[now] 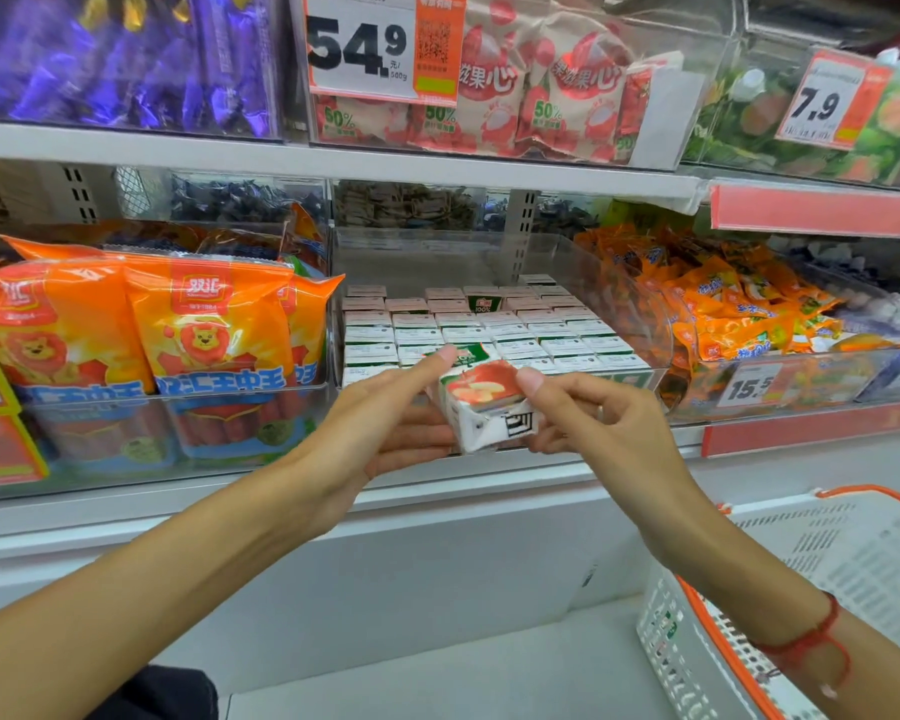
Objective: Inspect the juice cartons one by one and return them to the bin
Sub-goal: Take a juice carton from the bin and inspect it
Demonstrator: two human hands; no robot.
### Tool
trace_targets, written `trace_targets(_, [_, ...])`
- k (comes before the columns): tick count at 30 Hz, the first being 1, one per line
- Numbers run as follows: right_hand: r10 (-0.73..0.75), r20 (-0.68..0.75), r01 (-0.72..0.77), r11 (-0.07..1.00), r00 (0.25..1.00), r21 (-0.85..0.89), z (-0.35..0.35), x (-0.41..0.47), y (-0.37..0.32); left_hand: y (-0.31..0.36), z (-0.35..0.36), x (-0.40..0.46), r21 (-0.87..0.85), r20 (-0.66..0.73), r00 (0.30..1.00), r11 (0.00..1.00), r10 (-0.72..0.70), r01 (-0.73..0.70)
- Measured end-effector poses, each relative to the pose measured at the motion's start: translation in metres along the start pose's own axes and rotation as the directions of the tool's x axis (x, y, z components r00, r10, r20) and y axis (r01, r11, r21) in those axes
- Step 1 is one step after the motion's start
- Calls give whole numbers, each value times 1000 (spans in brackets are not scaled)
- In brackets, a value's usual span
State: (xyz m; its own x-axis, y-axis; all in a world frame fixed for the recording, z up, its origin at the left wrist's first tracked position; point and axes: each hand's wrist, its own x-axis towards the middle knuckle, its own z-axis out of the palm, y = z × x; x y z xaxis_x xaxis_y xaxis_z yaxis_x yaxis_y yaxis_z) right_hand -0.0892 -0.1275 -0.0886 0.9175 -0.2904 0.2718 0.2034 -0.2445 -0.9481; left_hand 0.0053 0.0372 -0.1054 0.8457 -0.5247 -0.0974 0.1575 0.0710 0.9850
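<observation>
A small juice carton (484,402) with a red apple picture and a white end flap is held tilted in front of the clear plastic bin (640,314). My left hand (385,423) grips its left side, thumb on top and fingers beneath. My right hand (588,418) pinches its right edge with thumb and fingers. Inside the bin stand several rows of upright juice cartons (489,330), white tops showing. One carton (484,298) at the back sits higher with its green face visible.
Orange sausage packs (141,345) fill the bin on the left, and orange snack packs (739,309) the bin on the right. Price tags hang on the shelf above. A white basket (801,605) with orange trim sits at lower right beside my right forearm.
</observation>
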Motion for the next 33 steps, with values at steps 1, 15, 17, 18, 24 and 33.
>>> trace_targets(1, [25, 10, -26, 1000, 1000, 11, 1, -1, 0, -1, 0, 0, -11, -17, 999, 999, -44, 43])
trace_targets(15, [36, 197, -26, 998, 980, -57, -14, 8, 12, -3, 10, -5, 170, 63, 932, 916, 358, -363])
trace_targets(17, [-165, 186, 202, 958, 969, -202, -16, 9, 17, -3, 9, -9, 352, 187, 832, 755, 523, -554])
trace_targets(18, [-235, 174, 272, 932, 956, -240, -17, 9, 19, -4, 8, -12, 428, 243, 773, 650, 587, -628])
trace_targets(24, [-508, 132, 513, 748, 851, -421, -24, 14, 36, -13, 11, -15, 582, 320, 543, 291, 777, -759])
trace_targets(33, [-557, 172, 562, 669, 812, -487, -17, 51, 41, -3, -1, 3, 658, 247, 557, 285, 793, -697])
